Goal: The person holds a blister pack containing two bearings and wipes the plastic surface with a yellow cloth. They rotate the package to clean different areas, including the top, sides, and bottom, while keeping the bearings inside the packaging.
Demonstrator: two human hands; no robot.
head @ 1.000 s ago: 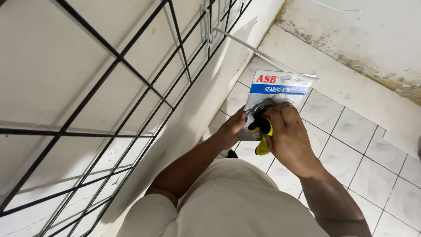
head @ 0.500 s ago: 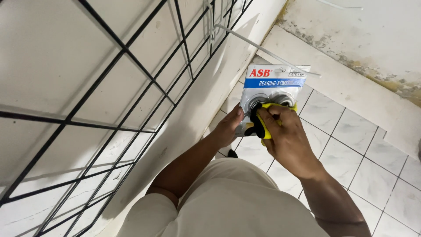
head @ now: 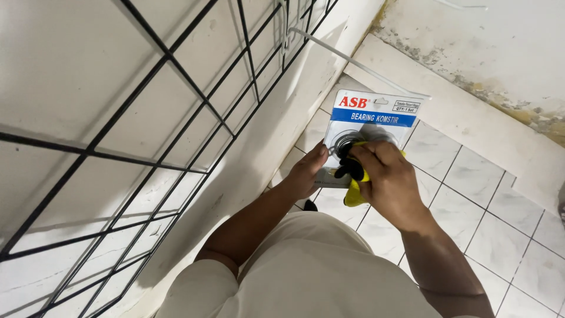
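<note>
Holding a flat, clear-fronted blister pack with a white, blue-banded card and dark metal rings inside (head: 366,131), the left hand (head: 307,172) is pinching its lower left corner from the side, fingers closed on the edge. Just to the right of it, the right hand (head: 385,179) is clenching a yellow-and-black handled tool (head: 353,179) and pressing it against the pack's front (the tool's working end is hidden under the fingers, so I cannot tell what kind it is). The pack is hanging in the air above the pale tiled floor (head: 500,235), beside a black wire grid panel (head: 176,106). With only a corner pinch steadying it, the pack is likely to twist or slip under the tool's push, and the tool could skid toward the left thumb.
</note>
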